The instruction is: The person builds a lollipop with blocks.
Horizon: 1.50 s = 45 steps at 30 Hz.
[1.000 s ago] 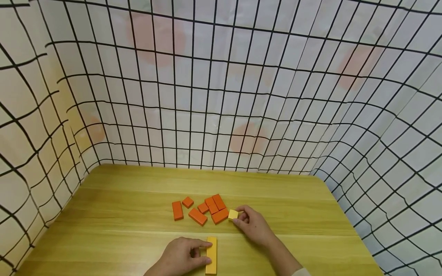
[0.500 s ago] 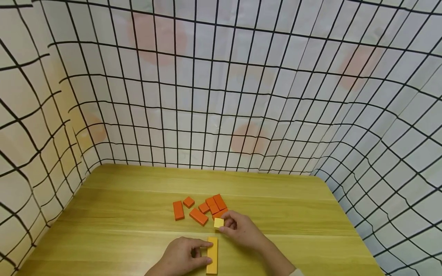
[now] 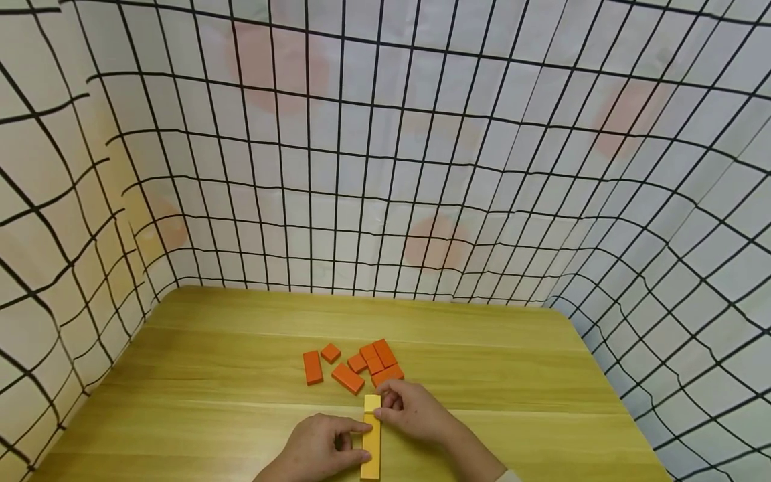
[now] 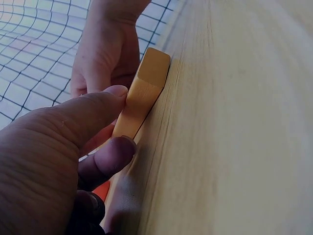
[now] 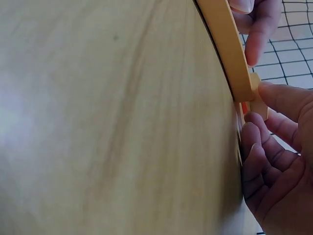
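Small yellow block (image 3: 372, 404) held at the far end of the long yellow block (image 3: 371, 465)

On my feed, starting from the left, the wood-grained desk (image 3: 181, 381) runs out to a black-gridded white wall (image 3: 355, 174). The leftmost piece is a flat orange block (image 3: 312, 367). Nearer the person I see the left hand (image 3: 313, 445), thumb and forefinger spread apart, both tips pressing along the left side of the long yellow block; I don't see them pinching it. Just right of the flat orange block lies a small orange block (image 3: 330, 353), then a slanted orange block (image 3: 348, 379), then a close group of four orange blocks (image 3: 373, 361).

The long yellow block lies on the desk, pointing away from the person. In line with its far end is the small yellow block, which the right hand (image 3: 415, 412) pinches between thumb and fingers. My right wrist view shows it reaching slightly higher than the long one; whether the two touch, I can't tell. Furthest right, I catch a pale sleeve (image 3: 508, 476) on the right forearm.
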Tool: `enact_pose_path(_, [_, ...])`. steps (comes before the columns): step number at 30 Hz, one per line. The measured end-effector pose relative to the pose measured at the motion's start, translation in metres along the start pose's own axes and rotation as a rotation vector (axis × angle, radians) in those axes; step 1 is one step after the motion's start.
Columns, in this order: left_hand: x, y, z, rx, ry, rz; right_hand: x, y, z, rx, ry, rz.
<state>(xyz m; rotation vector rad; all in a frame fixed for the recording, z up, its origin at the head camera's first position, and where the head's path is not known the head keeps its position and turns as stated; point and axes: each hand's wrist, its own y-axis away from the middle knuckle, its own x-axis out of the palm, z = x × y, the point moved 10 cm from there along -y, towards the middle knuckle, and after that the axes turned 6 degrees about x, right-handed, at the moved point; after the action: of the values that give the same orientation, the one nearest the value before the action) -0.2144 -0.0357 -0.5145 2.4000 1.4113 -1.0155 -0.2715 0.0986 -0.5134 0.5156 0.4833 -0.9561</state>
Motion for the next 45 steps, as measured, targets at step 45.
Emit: enact_pose_path(45, [0.0025, 0.0034, -0.0045, 0.032, 0.088, 0.002, 0.0014, -0.0022, -0.0067, -0.007, 0.037, 0.013])
